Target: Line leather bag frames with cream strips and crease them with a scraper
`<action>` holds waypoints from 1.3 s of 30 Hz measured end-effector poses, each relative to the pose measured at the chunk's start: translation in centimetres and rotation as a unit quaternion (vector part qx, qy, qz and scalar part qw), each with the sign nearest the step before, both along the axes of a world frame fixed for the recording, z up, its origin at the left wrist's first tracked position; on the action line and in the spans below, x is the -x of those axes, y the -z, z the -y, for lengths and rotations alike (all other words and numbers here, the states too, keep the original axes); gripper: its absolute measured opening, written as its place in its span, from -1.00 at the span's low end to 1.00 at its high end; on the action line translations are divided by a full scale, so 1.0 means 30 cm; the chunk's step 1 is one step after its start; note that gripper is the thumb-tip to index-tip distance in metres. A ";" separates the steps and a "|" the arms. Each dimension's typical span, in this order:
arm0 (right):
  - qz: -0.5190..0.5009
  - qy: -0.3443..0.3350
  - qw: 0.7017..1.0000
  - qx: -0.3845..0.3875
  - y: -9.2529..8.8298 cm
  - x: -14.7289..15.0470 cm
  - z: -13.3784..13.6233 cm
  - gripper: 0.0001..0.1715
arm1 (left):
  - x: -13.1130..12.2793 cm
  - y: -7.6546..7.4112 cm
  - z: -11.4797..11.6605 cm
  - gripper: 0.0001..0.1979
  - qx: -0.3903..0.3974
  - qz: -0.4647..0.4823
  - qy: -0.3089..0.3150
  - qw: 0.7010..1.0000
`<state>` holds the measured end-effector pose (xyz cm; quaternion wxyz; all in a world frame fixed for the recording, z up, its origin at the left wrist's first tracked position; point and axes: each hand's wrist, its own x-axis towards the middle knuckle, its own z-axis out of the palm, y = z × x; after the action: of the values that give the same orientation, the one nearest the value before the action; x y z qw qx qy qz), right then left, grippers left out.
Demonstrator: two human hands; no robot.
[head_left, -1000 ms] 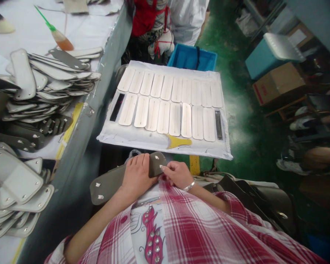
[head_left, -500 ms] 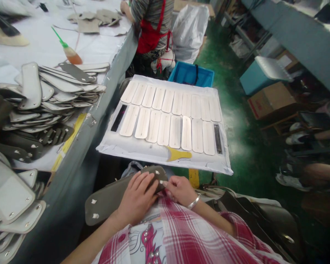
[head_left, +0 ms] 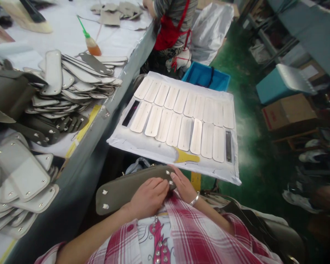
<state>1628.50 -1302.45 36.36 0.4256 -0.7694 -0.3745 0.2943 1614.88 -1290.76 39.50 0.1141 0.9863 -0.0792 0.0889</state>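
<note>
A long olive-grey panel [head_left: 123, 187] with rounded ends lies slanting across my lap. Small white tabs stick up near its corners, two at each end. My left hand [head_left: 151, 194] is closed at the panel's lower edge near the right end, its fingers bent together; their tips are partly hidden. Around the right end rests my right hand [head_left: 183, 185], fingers over the far edge and thumb near the white tabs, gripping that end. A silver bangle [head_left: 195, 198] circles the right wrist.
Ahead, a white board [head_left: 154, 146] bears rows of pale strips and a yellow piece [head_left: 186, 156]. On the left table, stacked white-backed panels [head_left: 53, 73] lie near a green-tipped glue bottle [head_left: 92, 46]. A person in a red apron [head_left: 172, 33] stands beyond, near a blue crate [head_left: 206, 76].
The view has swung left, so things appear further right. My left fingers have drawn together from lying spread on the panel. My right fingers have moved from a pinch at the tab to the panel's end.
</note>
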 end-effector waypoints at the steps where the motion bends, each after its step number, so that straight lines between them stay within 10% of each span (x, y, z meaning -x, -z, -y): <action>1: -0.004 -0.003 1.000 0.000 0.002 0.002 0.001 -0.47 | 0.000 -0.002 0.001 -0.69 0.003 0.002 0.001 1.000; 6: 0.045 -0.047 0.997 0.039 -0.027 -0.027 0.004 -0.44 | 0.097 -0.009 -0.051 -0.71 0.020 0.039 0.011 0.999; 14: 0.357 -0.317 0.879 0.016 -0.171 0.065 -0.191 -0.03 | 0.417 -0.018 -0.232 -0.12 0.100 -0.031 -0.299 0.949; 24: 0.320 -0.442 0.838 0.018 -0.164 0.207 -0.367 0.05 | 0.459 0.000 -0.273 -0.14 0.271 -0.042 -0.300 0.914; 39: 0.382 -0.440 0.812 0.031 -0.155 0.277 -0.392 0.04 | 0.463 0.010 -0.288 -0.29 0.240 0.018 -0.260 0.935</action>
<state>1620.19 -1290.70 41.02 0.0493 -0.5856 -0.7961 0.1445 1600.99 -1282.11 39.19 0.3193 0.9138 0.2020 0.1492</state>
